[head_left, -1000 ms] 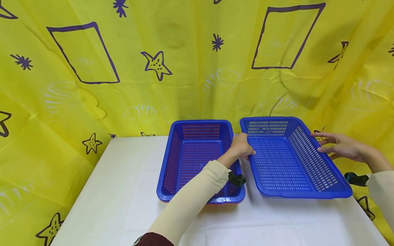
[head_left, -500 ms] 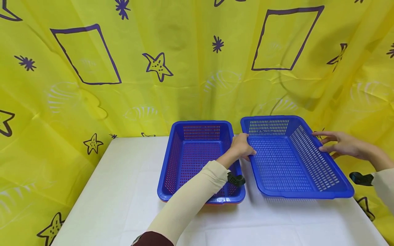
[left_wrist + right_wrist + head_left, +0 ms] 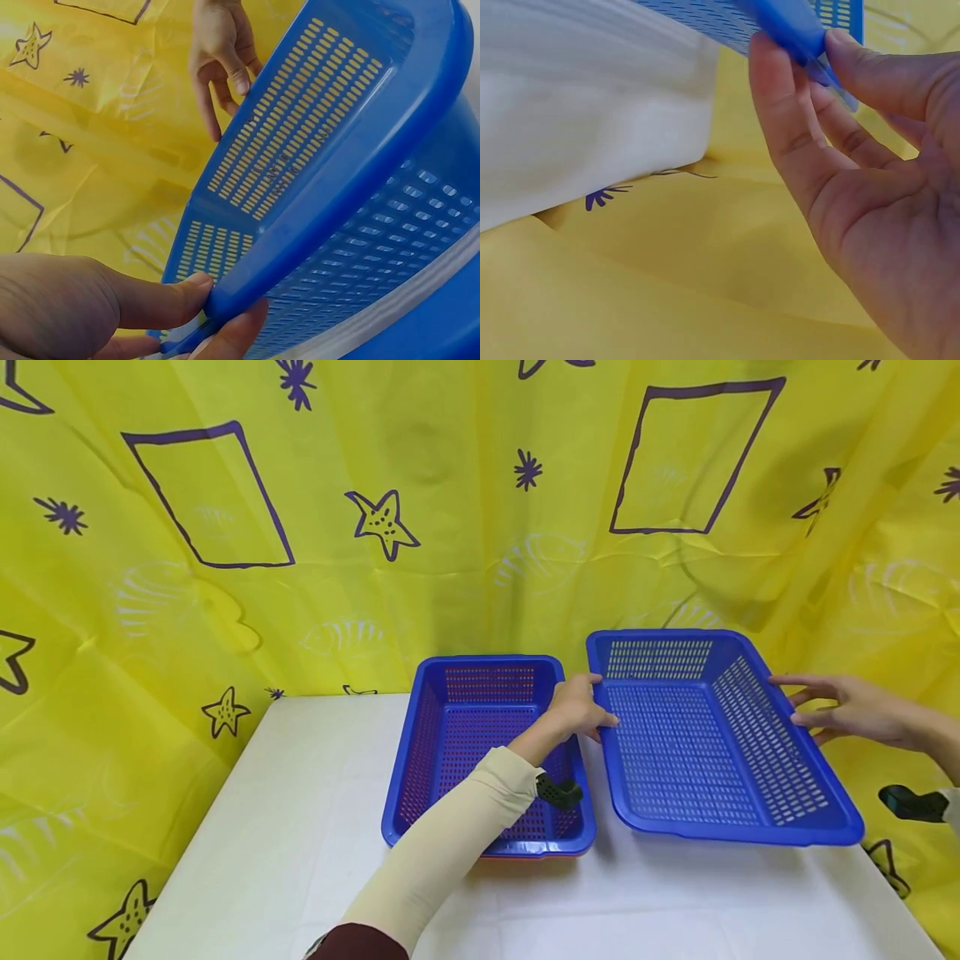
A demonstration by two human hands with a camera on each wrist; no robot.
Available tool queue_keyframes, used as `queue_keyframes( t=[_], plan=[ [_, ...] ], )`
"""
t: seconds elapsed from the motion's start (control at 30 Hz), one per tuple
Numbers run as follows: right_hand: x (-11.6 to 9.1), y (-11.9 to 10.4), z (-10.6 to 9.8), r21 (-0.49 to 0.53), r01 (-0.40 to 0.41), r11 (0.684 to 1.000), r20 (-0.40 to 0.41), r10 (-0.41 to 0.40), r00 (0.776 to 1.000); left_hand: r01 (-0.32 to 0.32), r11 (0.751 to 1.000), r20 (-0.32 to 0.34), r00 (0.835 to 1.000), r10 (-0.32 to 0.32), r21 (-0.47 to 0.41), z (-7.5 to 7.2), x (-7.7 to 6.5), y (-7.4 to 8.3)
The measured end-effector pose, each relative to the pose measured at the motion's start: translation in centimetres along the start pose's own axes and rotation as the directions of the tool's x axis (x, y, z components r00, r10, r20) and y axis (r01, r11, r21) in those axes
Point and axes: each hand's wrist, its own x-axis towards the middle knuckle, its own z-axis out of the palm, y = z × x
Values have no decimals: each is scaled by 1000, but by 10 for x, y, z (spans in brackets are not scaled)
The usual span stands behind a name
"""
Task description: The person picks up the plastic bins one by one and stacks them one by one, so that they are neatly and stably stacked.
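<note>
A blue plastic basket (image 3: 675,752) with slotted sides is held tilted over the right part of the table, its right side higher. My left hand (image 3: 576,706) pinches its left rim between thumb and fingers, as the left wrist view shows close up. On the opposite rim, the thumb and fingers of my right hand (image 3: 855,710) pinch the edge; the right wrist view has this rim between thumb and fingertips (image 3: 769,64). Left of it stands another blue basket (image 3: 491,662), nested on a red one (image 3: 536,857) whose edge peeks out below. My left forearm crosses above this stack.
A white cloth covers the table (image 3: 315,793). Behind and on both sides hangs a yellow curtain (image 3: 450,593) with purple starfish and frame drawings. The table's right edge lies below the held basket.
The held basket has risen slightly, its far end higher against the curtain. My right hand has shifted a little right with it, and my left hand slightly up and left.
</note>
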Motion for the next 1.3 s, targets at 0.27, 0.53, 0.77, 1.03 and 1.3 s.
queue_keyframes(
  t=[0.27,0.53,0.77,1.03,1.3],
  plan=[
    [-10,-5,-4,-54,-19,998,-60,16,998,-39,985,60,997,50,-168,-15,-7,4],
    [-18,-3,-13,-70,-30,997,-102,23,995,-58,952,141,985,104,-299,-31,-11,12],
    [-22,4,-21,52,1,999,-139,6,990,-52,928,196,972,132,-369,-41,-13,22],
    [-23,1,-24,112,-2,994,-148,18,989,-52,914,199,970,142,-402,-43,-16,28],
    [-24,6,-23,116,-6,993,-171,26,985,-49,911,187,973,137,-409,-42,-16,30]
  ],
)
